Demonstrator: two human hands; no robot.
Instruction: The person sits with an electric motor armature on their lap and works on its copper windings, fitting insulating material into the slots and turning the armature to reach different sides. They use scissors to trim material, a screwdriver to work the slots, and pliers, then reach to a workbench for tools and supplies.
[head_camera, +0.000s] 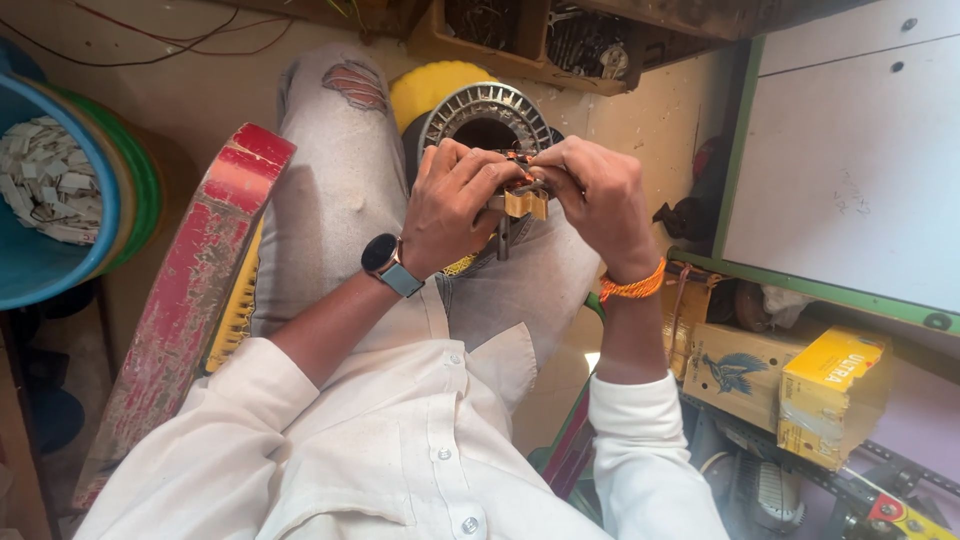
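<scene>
Beige floor (180, 85), grey green-edged cabinet (850, 170)

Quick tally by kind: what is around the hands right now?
Round slotted metal stator core: 1
Small tan card piece at the fingertips: 1
Yellow cardboard boxes: 2
Blue plastic tub of white paper slips: 1
Dark wristwatch: 1
Orange thread wristband: 1
Total: 7

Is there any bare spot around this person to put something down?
Bare: the pale tabletop right of the hands, and floor between the blue tub and the knee. Crowded: the lap, where left hand and right hand work at the round metal part, and by the yellow boxes.
</scene>
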